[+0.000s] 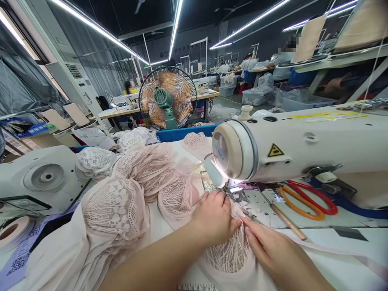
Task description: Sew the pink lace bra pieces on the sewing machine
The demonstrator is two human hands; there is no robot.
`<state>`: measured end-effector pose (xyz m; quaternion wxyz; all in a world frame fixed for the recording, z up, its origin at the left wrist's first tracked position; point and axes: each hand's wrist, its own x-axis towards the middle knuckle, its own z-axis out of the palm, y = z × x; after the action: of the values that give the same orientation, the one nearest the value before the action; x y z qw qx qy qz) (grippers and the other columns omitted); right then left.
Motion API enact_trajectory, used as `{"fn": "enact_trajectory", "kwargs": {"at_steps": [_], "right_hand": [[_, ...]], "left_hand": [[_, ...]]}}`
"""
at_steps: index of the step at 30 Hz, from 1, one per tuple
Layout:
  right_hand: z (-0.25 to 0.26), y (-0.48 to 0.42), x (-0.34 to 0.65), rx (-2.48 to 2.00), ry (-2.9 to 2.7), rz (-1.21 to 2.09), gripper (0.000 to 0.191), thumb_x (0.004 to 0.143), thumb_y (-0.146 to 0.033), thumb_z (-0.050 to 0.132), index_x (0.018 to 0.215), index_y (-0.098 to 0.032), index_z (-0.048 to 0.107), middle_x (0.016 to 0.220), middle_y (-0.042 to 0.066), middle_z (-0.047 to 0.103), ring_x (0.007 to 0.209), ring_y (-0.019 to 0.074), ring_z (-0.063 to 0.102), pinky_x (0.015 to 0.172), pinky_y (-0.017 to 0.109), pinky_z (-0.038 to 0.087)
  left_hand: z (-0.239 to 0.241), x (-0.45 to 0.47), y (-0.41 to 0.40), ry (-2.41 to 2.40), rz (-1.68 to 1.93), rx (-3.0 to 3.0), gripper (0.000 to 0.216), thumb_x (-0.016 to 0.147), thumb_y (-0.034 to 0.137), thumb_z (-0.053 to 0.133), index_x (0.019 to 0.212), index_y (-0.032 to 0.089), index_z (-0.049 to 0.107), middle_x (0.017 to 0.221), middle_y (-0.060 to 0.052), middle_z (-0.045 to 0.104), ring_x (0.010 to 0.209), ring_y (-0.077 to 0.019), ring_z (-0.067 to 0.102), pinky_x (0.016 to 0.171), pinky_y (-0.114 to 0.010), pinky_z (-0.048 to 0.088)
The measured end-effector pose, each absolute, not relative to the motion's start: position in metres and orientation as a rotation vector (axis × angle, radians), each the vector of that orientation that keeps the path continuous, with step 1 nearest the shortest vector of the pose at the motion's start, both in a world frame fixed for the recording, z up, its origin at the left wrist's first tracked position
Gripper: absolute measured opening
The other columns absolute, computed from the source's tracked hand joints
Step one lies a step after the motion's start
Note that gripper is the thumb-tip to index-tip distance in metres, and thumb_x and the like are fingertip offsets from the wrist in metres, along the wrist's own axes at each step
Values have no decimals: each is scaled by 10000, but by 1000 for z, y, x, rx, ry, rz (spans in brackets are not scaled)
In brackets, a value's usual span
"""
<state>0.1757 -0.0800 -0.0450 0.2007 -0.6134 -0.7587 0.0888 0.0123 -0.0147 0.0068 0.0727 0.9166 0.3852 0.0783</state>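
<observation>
Big stuff first: white tabletop (377,239), with the sewing machine (303,141) on the right, head toward the middle, lamp lit over the needle area. Floor fan (168,99) sits beyond the far edge. Pile of pale pink lace cups (113,220) runs along the left side. Work piece is another lace cup (228,256), lying front of the needle, its top end under both hands. Left hand (212,218) lies over the fabric right by the needle, fingers bent; can't tell if that grip pinches or only presses. Right hand (271,246) has a narrow grip, thumb and index on the cup's edge. Scissors (318,216) and a wood-handled tool (289,222) lie right of the needle, neither in hand. My read: lining up and feeding an edge for stitching. Next move calls for edge flat and aligned, light guidance, fingertips clear of the needle.
</observation>
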Motion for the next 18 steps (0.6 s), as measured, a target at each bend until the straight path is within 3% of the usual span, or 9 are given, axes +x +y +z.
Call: {"fn": "enact_trajectory", "kwargs": {"at_steps": [6, 14, 18], "right_hand": [[-44, -78, 174, -1735, -2127, 226, 405, 895, -299, 304, 1149, -201, 603, 1023, 65, 705, 856, 228, 679, 652, 330, 562], [-29, -77, 165, -1826, -2123, 289, 484, 883, -289, 221, 1150, -148, 600, 1036, 93, 698, 876, 239, 670, 673, 356, 555], [-21, -74, 162, -1912, -2118, 319, 510, 872, -301, 211, 1210, -155, 564, 1030, 84, 700, 871, 250, 668, 677, 383, 548]], "left_hand": [[5, 10, -15, 1165, 253, 2805, 520, 867, 444, 400, 1239, 87, 460, 1314, -139, 467, 1268, -272, 337, 1089, -483, 242], [7, 6, -19, 1025, 261, 2993, 204, 814, 210, 439, 959, 169, 577, 941, -60, 582, 1050, -229, 489, 1052, -518, 253], [9, 5, -19, 1102, 177, 2970, 263, 788, 223, 469, 1023, 175, 576, 979, -74, 584, 1027, -255, 501, 1007, -575, 282]]}}
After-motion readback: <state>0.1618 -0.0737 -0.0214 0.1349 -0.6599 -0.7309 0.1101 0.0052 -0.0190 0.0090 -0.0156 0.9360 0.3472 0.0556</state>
